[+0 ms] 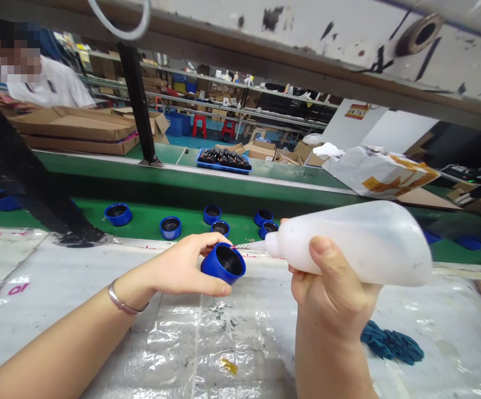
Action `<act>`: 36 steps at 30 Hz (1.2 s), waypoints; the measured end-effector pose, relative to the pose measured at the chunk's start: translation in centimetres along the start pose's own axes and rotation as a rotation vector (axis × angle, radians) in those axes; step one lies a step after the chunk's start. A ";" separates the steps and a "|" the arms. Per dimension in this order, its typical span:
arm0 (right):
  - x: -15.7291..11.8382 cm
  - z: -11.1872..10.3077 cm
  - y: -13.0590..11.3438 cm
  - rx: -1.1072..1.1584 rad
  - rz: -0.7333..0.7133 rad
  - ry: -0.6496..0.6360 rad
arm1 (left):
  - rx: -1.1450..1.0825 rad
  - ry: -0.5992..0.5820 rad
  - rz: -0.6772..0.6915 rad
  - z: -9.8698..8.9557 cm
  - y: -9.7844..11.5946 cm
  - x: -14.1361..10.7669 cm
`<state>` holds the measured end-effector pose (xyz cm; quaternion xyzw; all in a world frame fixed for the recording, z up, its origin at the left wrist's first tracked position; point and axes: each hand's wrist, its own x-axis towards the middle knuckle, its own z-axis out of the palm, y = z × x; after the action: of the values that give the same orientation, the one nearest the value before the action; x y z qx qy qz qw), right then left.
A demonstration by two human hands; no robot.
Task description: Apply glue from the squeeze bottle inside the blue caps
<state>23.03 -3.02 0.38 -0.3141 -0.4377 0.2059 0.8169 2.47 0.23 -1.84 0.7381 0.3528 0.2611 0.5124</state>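
In the head view, the left hand (178, 267) is reaching forward over the plastic-sheeted counter (232, 338), its fingers (205, 241) clamped on a tilted blue plastic cup (224, 264). The right hand (332, 293) is gripping a white squeeze bottle (348, 244) tip-down, its thumb (321, 249) pressed on the side, with the nozzle (257, 245) pointing just beside the cup's rim. More blue cups (118, 214) are sitting on a green conveyor belt (149, 224) beyond.

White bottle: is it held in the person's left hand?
No, the right hand grips the white bottle, while the left hand holds a blue cup.
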 end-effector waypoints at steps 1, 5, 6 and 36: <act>-0.1 -0.1 0.2 -0.014 0.001 -0.001 | 0.005 -0.006 0.000 -0.1 0.1 -0.2; -0.6 -0.4 0.5 -0.077 0.018 -0.018 | 0.015 -0.019 -0.022 -0.2 0.4 -0.7; -0.7 -0.5 0.5 -0.084 0.026 -0.020 | 0.013 -0.025 -0.027 -0.2 0.5 -0.8; -0.5 -0.2 -1.2 -0.138 -0.025 -0.063 | 0.134 0.012 0.023 -0.8 1.3 -1.2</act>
<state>23.04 -4.28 0.81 -0.3574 -0.4804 0.1749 0.7816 1.49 -0.57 -0.36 0.7733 0.3640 0.2469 0.4567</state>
